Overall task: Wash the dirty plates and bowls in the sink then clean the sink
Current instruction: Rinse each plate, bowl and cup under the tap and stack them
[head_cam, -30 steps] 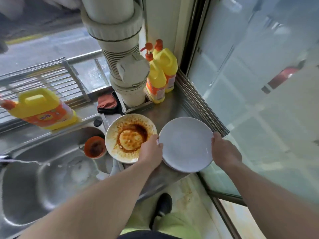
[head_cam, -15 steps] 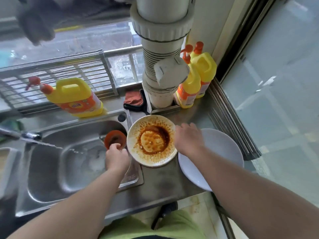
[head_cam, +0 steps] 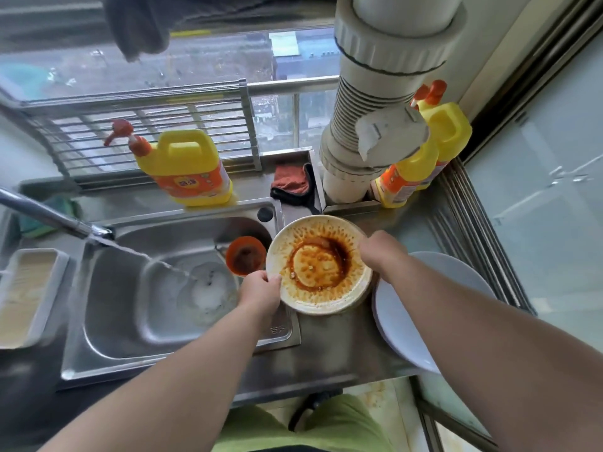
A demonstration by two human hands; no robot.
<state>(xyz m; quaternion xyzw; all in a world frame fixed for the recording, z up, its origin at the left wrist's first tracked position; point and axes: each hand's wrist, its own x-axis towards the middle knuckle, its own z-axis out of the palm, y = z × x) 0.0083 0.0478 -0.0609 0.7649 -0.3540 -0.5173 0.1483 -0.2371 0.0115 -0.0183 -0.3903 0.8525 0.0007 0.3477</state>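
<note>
A white plate smeared with brown-red sauce [head_cam: 318, 265] sits at the sink's right edge. My left hand [head_cam: 261, 290] grips its near-left rim, thumb on top. My right hand [head_cam: 380, 252] holds its right rim. A small orange bowl [head_cam: 245, 257] with dark residue stands in the steel sink [head_cam: 130, 314], just left of the plate. A clean white plate [head_cam: 408, 321] lies on the counter to the right, partly under my right forearm. Water runs from the tap [head_cam: 65, 223] into the foamy basin.
A yellow detergent jug [head_cam: 186, 168] stands behind the sink, two more yellow bottles [head_cam: 421, 158] by a thick white pipe [head_cam: 375, 109]. A red-and-black cloth [head_cam: 292, 184] lies behind the plate. A white tray [head_cam: 26, 295] sits at the left. Glass panels close off the right.
My left hand moved from beside the orange bowl to the dirty plate's rim. My right hand now holds the plate's right rim, and the plate has shifted slightly toward the sink.
</note>
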